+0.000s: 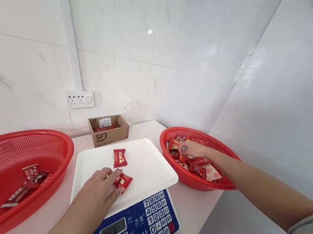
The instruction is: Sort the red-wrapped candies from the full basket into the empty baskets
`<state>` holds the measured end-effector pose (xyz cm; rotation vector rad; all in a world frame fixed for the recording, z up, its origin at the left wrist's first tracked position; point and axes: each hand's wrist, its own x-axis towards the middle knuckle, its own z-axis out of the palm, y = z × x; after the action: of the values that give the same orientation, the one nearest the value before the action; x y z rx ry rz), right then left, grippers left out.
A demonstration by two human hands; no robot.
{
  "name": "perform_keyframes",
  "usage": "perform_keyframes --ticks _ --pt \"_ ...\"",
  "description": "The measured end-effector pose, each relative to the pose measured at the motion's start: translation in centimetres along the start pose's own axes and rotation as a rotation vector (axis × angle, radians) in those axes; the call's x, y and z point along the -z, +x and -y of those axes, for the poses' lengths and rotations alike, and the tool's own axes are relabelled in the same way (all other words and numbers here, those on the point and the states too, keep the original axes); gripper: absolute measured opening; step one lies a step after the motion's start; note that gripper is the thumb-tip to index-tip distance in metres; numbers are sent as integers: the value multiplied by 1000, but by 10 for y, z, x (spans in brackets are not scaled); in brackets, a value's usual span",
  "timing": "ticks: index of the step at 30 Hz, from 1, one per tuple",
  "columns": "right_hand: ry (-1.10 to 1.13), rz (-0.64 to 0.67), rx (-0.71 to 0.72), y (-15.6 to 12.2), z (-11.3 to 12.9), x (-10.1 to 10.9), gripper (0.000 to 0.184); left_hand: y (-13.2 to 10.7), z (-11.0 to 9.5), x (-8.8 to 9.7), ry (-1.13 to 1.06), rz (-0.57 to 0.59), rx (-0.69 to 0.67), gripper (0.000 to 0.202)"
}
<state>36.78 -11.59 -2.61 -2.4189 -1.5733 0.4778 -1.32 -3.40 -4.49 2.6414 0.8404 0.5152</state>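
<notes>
My left hand [102, 188] is over the white weighing tray [150, 173] of a blue scale, thumb and fingers closed about a small red snack packet [126, 181]. Just beyond it lies a second red snack packet [119, 157], flat on the tray and untouched. My right hand [191, 148] reaches into the right red basket [229, 161], among several mostly red wrapped snacks [197, 169]. Its fingers are pinched together; a small greyish spot shows at their tips, too little to name. The scale's keypad and display panel [133, 231] faces me.
To the left stands a larger red basket [44, 138] with a few wrapped snacks [26, 187] in it. A cardboard box [112, 136] with red packets inside sits at the back, beside a clear plastic bottle [128, 114]. Tiled walls bound the table behind and to the right.
</notes>
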Motion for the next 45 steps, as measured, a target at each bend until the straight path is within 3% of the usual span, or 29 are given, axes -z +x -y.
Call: perform_keyframes --ticks 4,6,8,14,17,19,23,27,30,35,40,45 --pt "4 -212 -38 -9 14 16 6 1 -1 -1 -21 -4 -2 38" --pt "58 -323 1 -13 32 20 7 0 -2 1 -30 14 14 37" --pt "205 -352 79 -15 57 18 11 0 -5 4 -37 40 26 37" --pt "580 -19 219 -16 133 -20 11 -3 -15 14 -46 91 0 35" --pt "541 95 254 -10 152 -43 8 -5 -17 16 -47 105 -7 33" --pt "409 67 312 -6 158 -52 8 -6 -17 16 -42 112 -7 33" --pt "151 -121 548 -3 168 -55 20 -6 -17 15 -30 110 -17 33" --pt "-177 -73 726 -3 180 -55 39 -4 -17 14 -1 105 -6 34" --pt "-349 -50 732 0 184 -56 43 -2 -17 14 33 95 3 35" --pt "-370 -72 614 1 171 -50 35 -1 -12 15 75 75 49 37" --pt "-422 31 452 -14 162 -29 30 -1 -5 15 29 82 101 42" --pt "-50 113 523 -16 177 -21 29 -1 -4 14 51 61 86 41"
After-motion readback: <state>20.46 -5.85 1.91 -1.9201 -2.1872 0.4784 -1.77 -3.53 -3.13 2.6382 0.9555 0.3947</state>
